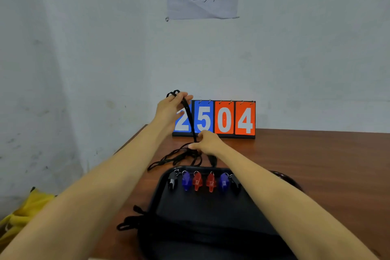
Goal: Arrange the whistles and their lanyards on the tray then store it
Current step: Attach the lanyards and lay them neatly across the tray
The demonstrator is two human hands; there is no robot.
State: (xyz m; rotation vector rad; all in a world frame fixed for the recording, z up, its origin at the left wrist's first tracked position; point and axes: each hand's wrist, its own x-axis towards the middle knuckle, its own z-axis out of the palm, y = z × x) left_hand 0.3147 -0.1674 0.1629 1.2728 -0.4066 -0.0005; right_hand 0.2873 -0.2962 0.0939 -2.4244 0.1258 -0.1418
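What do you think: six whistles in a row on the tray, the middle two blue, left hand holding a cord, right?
No: the head view shows the middle two whistles are red, with blue ones beside them. Otherwise yes: six in a row on the tray, left hand holding a cord.

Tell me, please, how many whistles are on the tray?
6, in a row at the tray's far edge: left black, left blue, left red, right red, right blue, right black (partly behind the forearm).
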